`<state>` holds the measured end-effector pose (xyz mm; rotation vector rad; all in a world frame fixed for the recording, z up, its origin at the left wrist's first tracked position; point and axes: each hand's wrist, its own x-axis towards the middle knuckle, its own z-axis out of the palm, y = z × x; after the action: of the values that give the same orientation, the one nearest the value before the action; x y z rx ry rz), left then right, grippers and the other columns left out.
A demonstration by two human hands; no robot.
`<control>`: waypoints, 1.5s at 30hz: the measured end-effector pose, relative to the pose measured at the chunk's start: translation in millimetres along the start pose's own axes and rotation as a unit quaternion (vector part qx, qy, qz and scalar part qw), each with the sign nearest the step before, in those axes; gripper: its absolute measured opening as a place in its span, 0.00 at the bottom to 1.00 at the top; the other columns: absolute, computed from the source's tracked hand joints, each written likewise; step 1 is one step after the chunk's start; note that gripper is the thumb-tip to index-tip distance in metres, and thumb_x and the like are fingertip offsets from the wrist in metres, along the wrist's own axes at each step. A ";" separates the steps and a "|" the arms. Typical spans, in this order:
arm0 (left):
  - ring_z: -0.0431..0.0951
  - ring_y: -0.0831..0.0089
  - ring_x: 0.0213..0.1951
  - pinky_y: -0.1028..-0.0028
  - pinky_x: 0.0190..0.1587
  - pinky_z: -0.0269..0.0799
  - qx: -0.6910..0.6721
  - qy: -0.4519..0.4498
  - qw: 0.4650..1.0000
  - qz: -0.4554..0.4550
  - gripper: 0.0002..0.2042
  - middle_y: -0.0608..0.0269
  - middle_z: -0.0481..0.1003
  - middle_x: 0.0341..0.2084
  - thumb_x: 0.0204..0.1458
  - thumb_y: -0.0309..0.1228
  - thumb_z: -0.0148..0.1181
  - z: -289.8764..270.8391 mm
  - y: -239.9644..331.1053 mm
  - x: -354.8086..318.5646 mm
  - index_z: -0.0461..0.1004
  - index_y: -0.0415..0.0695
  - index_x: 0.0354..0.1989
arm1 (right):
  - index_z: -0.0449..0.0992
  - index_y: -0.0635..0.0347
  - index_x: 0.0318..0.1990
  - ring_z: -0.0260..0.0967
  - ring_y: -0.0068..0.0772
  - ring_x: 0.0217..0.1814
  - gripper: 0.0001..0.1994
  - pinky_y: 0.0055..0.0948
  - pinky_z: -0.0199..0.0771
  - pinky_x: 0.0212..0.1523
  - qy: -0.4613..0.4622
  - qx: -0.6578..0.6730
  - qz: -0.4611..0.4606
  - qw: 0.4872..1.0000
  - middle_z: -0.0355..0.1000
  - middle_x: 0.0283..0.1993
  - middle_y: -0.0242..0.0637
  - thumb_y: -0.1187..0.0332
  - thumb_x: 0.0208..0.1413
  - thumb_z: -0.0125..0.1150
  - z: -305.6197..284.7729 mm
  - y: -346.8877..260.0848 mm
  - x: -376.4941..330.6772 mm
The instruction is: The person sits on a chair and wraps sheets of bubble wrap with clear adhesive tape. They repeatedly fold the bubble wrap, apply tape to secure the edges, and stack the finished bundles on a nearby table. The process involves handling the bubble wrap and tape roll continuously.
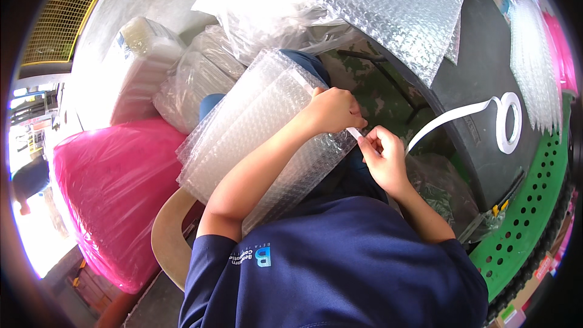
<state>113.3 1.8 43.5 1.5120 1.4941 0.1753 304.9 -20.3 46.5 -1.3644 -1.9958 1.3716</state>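
A stack of transparent bubble wrap sheets (243, 127) lies across my lap, tilted. My left hand (333, 111) is closed over its far right edge, fingers curled down onto the wrap. Along that edge runs a narrow white strip of tape (354, 133), partly covered by the left hand. Just right of it, my right hand (386, 157) pinches the strip between thumb and fingers at the wrap's corner. From behind the right hand the tape curves up to a white tape roll (514, 123) on the dark table. The left fingertips are partly hidden.
More bubble wrap (395, 12) lies on the dark table (452, 94), with a stack of bubble wrap (534, 64) near its right end. Beside a green perforated surface (522, 206) is a yellow-handled tool (501, 208). Pink wrapped bundles (115, 188) and plastic-wrapped packs (146, 61) stand left.
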 end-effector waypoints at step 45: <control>0.74 0.64 0.50 0.54 0.57 0.56 -0.022 0.130 0.987 0.092 0.21 0.59 0.78 0.40 0.49 0.42 0.64 11.1 -11.4 -14.9 0.71 0.43 0.46 | 0.72 0.60 0.27 0.65 0.34 0.19 0.09 0.31 0.65 0.24 0.006 -0.147 -0.424 0.894 0.64 0.19 0.32 0.78 0.39 0.66 13.1 10.6 -13.7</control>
<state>109.4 -18.7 37.4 1.6391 1.5385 0.5302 307.3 -38.1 34.2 -0.4296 -2.4060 0.6652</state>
